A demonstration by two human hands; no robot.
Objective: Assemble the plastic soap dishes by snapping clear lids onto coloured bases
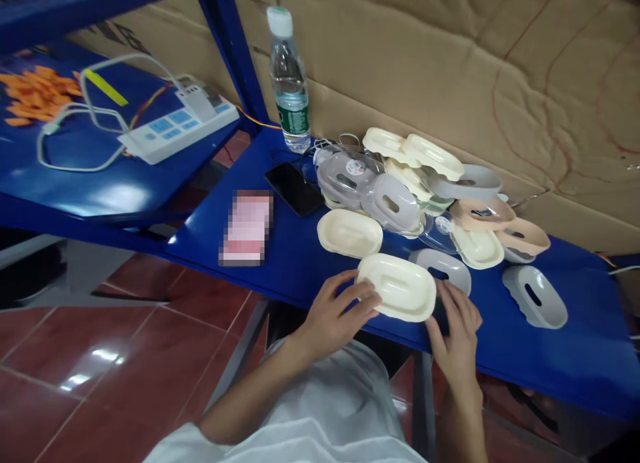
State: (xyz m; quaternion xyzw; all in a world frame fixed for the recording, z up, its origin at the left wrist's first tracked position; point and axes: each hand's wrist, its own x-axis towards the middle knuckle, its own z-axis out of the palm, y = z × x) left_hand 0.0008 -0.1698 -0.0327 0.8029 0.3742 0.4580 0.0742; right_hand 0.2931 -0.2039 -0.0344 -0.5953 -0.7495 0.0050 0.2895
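Note:
A cream oval plastic tray (397, 287) is held level near the front edge of the blue table. My left hand (343, 310) grips its left end, fingers over the rim. At its right end, my right hand (455, 323) has thumb and fingers against the rim. Just behind lies another cream tray (350, 234). A grey slotted piece (456, 271) sits behind my right hand, partly hidden by the held tray. Further right rests a second grey slotted piece (547, 300).
Behind is a pile of cream, grey, peach and clear pieces (395, 203). A water bottle (290, 83), a black phone (295, 188) and a pixelated item (246, 228) stand or lie leftward. A power strip (180, 130) and orange pieces (40, 93) are on the left table.

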